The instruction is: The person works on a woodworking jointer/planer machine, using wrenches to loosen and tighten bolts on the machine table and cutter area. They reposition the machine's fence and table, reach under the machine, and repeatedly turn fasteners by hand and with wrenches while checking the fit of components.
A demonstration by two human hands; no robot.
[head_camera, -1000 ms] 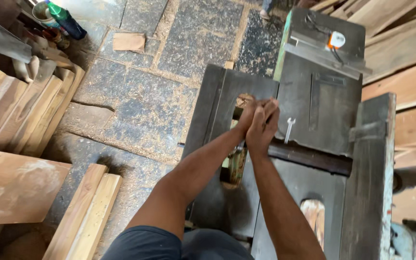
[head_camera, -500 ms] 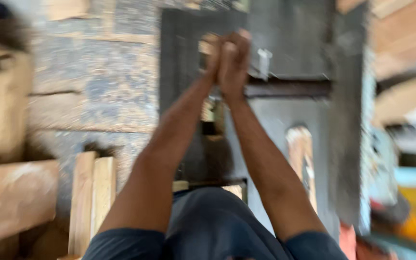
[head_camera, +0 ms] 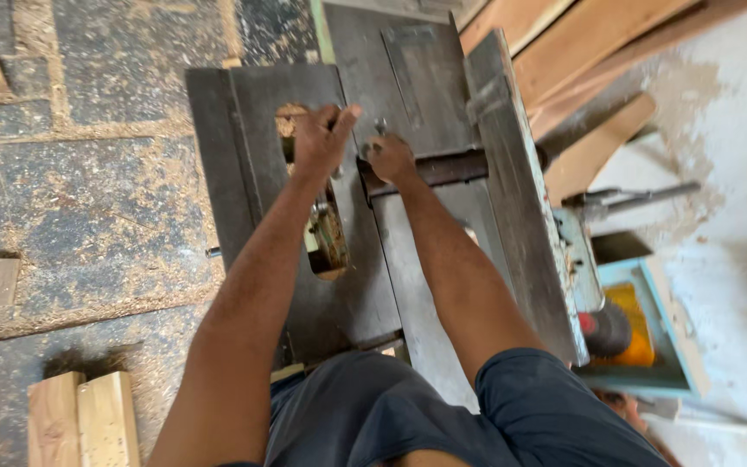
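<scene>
Hands: no longer being pressed together like half a second ago, now being held apart on the machine.
Left hand [head_camera: 320, 138]: being laid flat over an opening in the dark metal machine table [head_camera: 244, 173], fingers loosely spread, nothing being pinched.
Right hand [head_camera: 389, 158]: being curled down beside the rusty cross bar [head_camera: 451, 166]; whether something is being gripped can't be told.
Machine table: being stood over, right below both arms.
Wood blocks [head_camera: 84, 419]: being left on the sawdusty stone floor [head_camera: 88, 216].
</scene>
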